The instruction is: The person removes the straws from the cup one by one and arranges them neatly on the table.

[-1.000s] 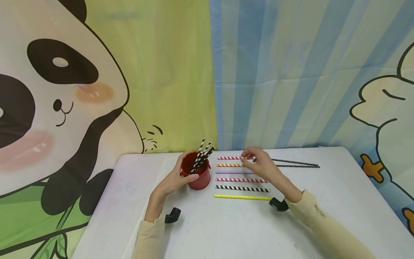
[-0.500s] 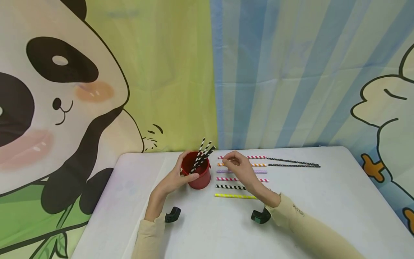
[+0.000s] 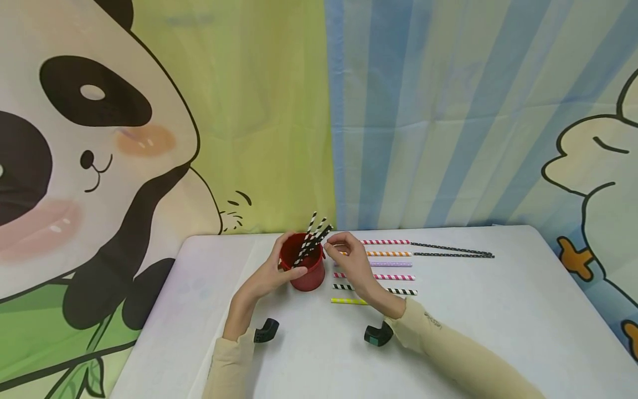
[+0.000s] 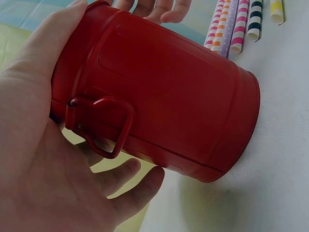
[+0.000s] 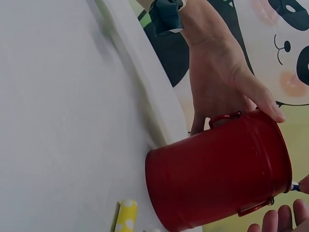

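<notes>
My left hand (image 3: 266, 272) holds a small red metal bucket (image 3: 307, 275) by its upper side, thumb at the rim and fingers round the far side. Black-and-white paper straws (image 3: 310, 244) lean in the bucket, their tops sticking out past the rim. At the bucket's right side is my right hand (image 3: 353, 263), its fingertips close to the rim and the straw tops. The right wrist view catches a dark straw end (image 5: 295, 186) peeking past the rim beside the fingertips. Loosely bent right fingers (image 4: 166, 10) show behind the bucket in the left wrist view.
Right of the bucket lies a column of straws: red-striped (image 3: 386, 242), orange-striped (image 3: 391, 254), purple (image 3: 394, 264), pink-striped (image 3: 396, 277), black-striped (image 3: 402, 291) and yellow (image 3: 347, 301). Two dark dotted straws (image 3: 451, 255) lie farther right. A patterned curtain (image 3: 423, 111) hangs behind the white table (image 3: 523, 310).
My right hand has moved left from over the straw column to the bucket's right side, uncovering the right ends of the back straws. My left hand and the bucket stay put.
</notes>
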A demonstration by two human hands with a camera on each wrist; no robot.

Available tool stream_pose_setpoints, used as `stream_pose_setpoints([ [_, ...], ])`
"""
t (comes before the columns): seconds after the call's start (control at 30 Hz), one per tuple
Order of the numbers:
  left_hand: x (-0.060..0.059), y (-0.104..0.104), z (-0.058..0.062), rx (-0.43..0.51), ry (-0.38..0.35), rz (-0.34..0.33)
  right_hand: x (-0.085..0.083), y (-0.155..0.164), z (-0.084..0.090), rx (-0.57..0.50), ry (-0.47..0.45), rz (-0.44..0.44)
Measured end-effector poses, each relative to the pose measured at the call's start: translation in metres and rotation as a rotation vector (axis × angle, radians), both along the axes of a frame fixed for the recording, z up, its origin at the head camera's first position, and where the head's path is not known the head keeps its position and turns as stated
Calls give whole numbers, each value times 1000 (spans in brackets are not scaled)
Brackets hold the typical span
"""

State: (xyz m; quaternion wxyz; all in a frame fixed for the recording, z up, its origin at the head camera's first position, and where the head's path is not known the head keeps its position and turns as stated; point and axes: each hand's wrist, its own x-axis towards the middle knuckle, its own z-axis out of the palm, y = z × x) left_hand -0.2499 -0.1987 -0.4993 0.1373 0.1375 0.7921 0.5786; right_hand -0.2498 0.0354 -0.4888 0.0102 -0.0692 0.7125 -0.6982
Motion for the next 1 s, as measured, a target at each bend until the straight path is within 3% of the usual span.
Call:
stream_pose_setpoints([
  [0.17,0,0,0,7,-6,-7,-1,-9,3,-11,11,-3],
  [0.4,0,0,-1,10,-13,-3,4,-13,24,-9,-22,-16],
  [0.7,0,1,-1,2,-20,5,-5,-16,6,-11,-17,-58],
  [1.0,1,0,-1,2,-12,5,-5,-17,5,-7,-6,-53],
])
